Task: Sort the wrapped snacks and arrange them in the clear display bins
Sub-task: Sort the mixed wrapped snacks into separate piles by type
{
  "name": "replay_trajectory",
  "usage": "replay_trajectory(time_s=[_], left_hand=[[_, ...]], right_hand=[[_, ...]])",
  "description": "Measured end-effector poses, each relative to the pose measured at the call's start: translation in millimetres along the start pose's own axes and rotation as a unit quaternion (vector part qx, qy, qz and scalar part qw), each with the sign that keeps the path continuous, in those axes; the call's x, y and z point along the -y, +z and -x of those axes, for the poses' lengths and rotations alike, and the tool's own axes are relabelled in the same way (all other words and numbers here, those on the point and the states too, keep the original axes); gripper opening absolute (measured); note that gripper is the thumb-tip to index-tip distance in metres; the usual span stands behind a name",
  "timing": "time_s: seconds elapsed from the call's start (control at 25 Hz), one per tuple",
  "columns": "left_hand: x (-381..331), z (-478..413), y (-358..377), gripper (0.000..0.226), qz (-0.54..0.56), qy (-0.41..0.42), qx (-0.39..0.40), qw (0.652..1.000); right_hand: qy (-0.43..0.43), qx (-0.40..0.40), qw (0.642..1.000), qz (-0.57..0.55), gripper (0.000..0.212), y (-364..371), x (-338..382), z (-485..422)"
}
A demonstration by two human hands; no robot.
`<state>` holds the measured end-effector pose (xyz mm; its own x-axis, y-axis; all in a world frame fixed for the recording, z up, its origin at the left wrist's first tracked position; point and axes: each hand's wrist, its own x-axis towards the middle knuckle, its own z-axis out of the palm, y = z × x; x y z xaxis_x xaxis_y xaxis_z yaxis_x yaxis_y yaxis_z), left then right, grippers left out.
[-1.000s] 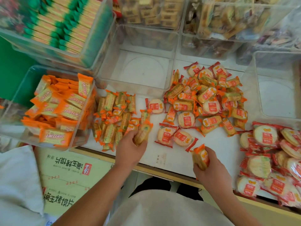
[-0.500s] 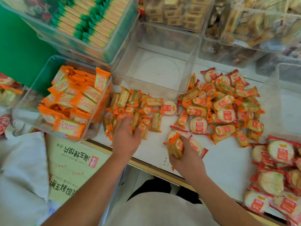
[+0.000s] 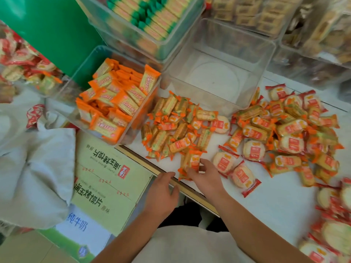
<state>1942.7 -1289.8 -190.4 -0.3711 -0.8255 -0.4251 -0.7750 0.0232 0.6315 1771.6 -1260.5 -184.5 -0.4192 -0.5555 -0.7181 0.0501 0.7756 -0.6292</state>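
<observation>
On the white counter (image 3: 275,202) lies a sorted heap of orange-wrapped long crackers (image 3: 174,128). A mixed pile of round and long snacks in red and orange wrappers (image 3: 288,133) lies to its right. My right hand (image 3: 207,179) grips a small stack of orange-wrapped crackers (image 3: 190,162) at the near edge of the sorted heap. Relaxed and holding nothing, my left hand (image 3: 161,192) hovers over the counter's front edge, just left of the right one. Behind the heap stands an empty clear bin (image 3: 245,103).
A clear bin with orange packs (image 3: 114,103) stands left of the heap. Green-striped packs fill a bin (image 3: 150,19) behind it. More round red-wrapped snacks (image 3: 334,215) lie at the right edge. A green cardboard box (image 3: 108,179) and a grey cloth (image 3: 34,168) lie below the counter.
My right hand has carried its crackers left to the sorted heap. My left hand has left the heap and drawn back to the counter edge. The view has swung left.
</observation>
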Motion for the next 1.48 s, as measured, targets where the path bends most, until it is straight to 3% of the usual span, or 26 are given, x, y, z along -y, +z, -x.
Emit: replay_trajectory(time_s=[0.24, 0.36, 0.48, 0.56, 0.64, 0.8, 0.96, 1.08, 1.2, 1.32, 1.48], left_hand=[[-14.4, 1.3, 9.5, 0.043, 0.009, 0.007, 0.039, 0.999], [-12.8, 1.0, 0.8, 0.045, 0.008, -0.012, 0.039, 0.999], [-16.0, -0.4, -8.1, 0.041, 0.016, -0.003, 0.021, 1.000], [-27.6, -2.2, -10.5, 0.039, 0.025, 0.018, 0.012, 0.999], [-43.8, -10.8, -7.4, 0.037, 0.029, 0.045, 0.015, 0.998], [-93.3, -49.6, 18.6, 0.037, -0.048, 0.164, 0.057, 0.984], [-148.1, -115.5, 54.6, 0.049, -0.211, 0.232, 0.103, 0.944], [-157.9, -167.6, 72.8, 0.080, -0.409, 0.248, 0.110, 0.871], [-144.9, -187.5, 71.5, 0.095, -0.516, 0.265, 0.115, 0.807], [-131.7, -180.6, 67.1, 0.083, -0.519, 0.339, 0.120, 0.776], [-110.9, -181.5, 61.8, 0.052, -0.465, 0.462, 0.155, 0.739]], right_hand=[[0.059, -0.066, 0.995, -0.039, 0.035, -9.1, -15.1, -13.0], [0.083, -0.046, 0.990, -0.104, 0.042, -9.7, -13.5, -28.9], [0.056, -0.007, 0.992, -0.117, 0.016, -10.2, 12.3, -26.8], [0.037, -0.001, 0.996, -0.086, 0.018, -20.7, 17.1, -23.5], [0.013, -0.032, 0.999, -0.022, 0.038, -40.4, 8.8, -19.4], [-0.037, -0.130, 0.988, 0.071, 0.029, -90.3, -28.5, -1.4], [-0.097, -0.200, 0.957, 0.187, 0.034, -111.1, -73.2, 17.9], [-0.100, -0.162, 0.950, 0.246, 0.049, -107.3, -97.6, 17.7], [-0.087, -0.111, 0.951, 0.277, 0.060, -105.3, -105.1, 12.0], [-0.048, -0.106, 0.946, 0.303, 0.062, -107.3, -111.7, 8.0], [-0.049, -0.189, 0.932, 0.305, 0.050, -110.4, -124.5, 1.1]])
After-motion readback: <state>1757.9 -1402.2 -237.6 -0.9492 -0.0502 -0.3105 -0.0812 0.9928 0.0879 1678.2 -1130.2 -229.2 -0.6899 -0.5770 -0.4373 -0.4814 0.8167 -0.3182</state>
